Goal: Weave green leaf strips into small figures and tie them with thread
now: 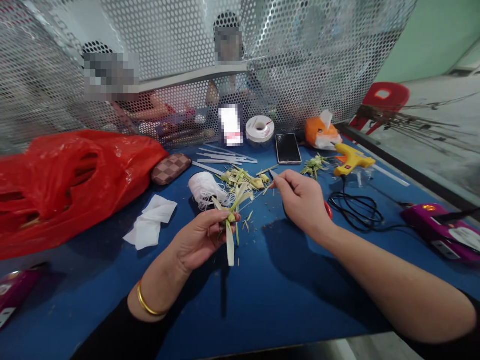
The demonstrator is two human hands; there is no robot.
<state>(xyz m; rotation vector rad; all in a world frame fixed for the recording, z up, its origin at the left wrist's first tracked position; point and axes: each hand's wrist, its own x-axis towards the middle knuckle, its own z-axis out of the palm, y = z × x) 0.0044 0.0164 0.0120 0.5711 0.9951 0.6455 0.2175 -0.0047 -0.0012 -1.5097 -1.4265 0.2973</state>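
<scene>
My left hand [204,235] is closed, pinching a small knotted piece of pale green leaf strips [231,217] whose ends stick out up and down. My right hand [305,200] is closed round red-handled scissors [329,210]; the red loop shows behind the palm and a grey tip pokes out past the thumb. A thin strand [252,201] runs from the leaf piece toward my right fingertips; whether they pinch it I cannot tell. Between and beyond the hands lies a heap of leaf scraps [243,177]. A ball of white string [205,187] sits just behind my left hand.
On the blue table [240,320] are a red plastic bag [75,180], white tissues [152,222], a checkered pouch [171,169], a ribbon roll [260,131], a phone [288,148], a yellow glue gun [353,160] with its cord, and a purple power strip [442,230]. A perforated metal screen [300,60] stands behind.
</scene>
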